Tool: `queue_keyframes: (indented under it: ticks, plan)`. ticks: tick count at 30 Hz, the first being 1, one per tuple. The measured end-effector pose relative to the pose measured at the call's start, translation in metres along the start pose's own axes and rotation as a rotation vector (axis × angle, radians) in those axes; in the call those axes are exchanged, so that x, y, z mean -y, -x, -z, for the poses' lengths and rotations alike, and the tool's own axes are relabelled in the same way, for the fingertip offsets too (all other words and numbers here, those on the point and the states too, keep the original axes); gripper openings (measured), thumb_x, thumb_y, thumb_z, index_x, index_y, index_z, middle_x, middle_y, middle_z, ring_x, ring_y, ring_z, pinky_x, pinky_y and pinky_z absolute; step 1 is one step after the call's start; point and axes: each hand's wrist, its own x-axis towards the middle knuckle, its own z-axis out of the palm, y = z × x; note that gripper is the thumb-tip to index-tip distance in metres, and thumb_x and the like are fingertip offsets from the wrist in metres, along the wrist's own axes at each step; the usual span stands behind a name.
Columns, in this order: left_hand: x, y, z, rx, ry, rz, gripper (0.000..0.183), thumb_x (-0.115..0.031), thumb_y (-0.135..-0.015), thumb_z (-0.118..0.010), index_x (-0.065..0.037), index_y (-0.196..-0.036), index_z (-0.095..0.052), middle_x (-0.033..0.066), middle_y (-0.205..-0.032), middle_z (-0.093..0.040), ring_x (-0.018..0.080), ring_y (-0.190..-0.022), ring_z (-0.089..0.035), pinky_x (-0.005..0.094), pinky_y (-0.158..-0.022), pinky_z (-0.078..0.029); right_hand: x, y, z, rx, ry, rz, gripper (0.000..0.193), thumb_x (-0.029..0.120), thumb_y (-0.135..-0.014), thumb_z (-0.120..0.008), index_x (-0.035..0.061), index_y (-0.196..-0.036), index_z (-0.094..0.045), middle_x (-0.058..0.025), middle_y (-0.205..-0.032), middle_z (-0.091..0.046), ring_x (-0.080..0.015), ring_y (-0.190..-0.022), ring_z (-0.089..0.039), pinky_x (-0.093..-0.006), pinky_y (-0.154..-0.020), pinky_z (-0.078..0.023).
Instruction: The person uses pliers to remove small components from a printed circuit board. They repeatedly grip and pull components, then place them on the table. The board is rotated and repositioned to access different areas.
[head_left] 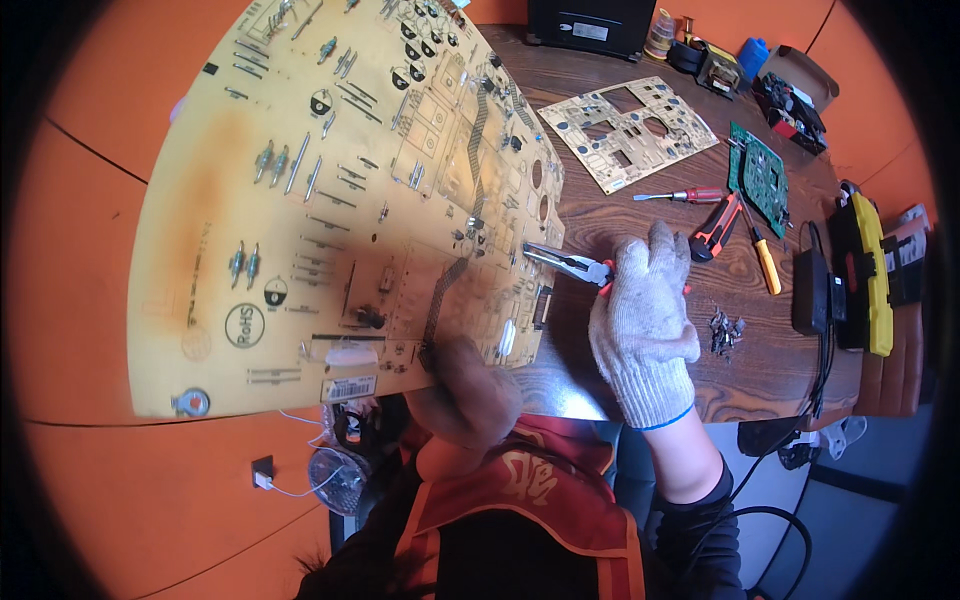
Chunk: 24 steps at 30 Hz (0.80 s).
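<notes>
The left hand [465, 395] gripped the circuit board [220, 190], tilted over the tabletop's [775, 375] left edge; the right hand [645, 310] clamped pliers [575, 264]. The board seemed stiff, brittle, best held by its rim.

Circuit board [345, 215] left, pliers [580, 264] centre, screwdriver [766, 260] right

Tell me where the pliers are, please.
In the head view, the pliers are right of centre, in the gloved right hand, tips at the large circuit board.

left head-worn fisheye view, facing down, near the left hand [468, 398] and right hand [640, 325], wooden table [775, 365] below
</notes>
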Motion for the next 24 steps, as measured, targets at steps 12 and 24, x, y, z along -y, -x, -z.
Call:
queue_keyframes:
  ticks: [12, 24]
  plan:
    - [0.002, -0.012, 0.003, 0.084, 0.333, 0.021, 0.037, -0.009, -0.096, -0.048, 0.017, -0.121, -0.049, 0.0295, -0.114, -0.059, 0.0316, -0.101, -0.064, 0.0359, -0.080, -0.057, 0.000, -0.007, 0.018, 0.159, 0.248, 0.034, 0.023, 0.015, -0.075, -0.061, 0.0051, -0.095, -0.056, -0.0155, -0.098, -0.056, -0.0306, -0.101, -0.058, -0.0421, -0.071, -0.051]
    - [0.000, -0.009, 0.010, 0.208, 0.049, -0.142, 0.035, -0.002, -0.092, -0.038, 0.006, -0.110, -0.067, 0.0200, -0.118, -0.065, 0.0369, -0.114, -0.060, 0.0456, -0.103, -0.043, -0.002, -0.001, 0.020, 0.621, -0.066, -0.022, 0.029, 0.028, -0.085, -0.057, 0.0014, -0.097, -0.057, -0.0211, -0.083, -0.064, -0.0368, -0.078, -0.068, -0.0497, -0.064, -0.054]
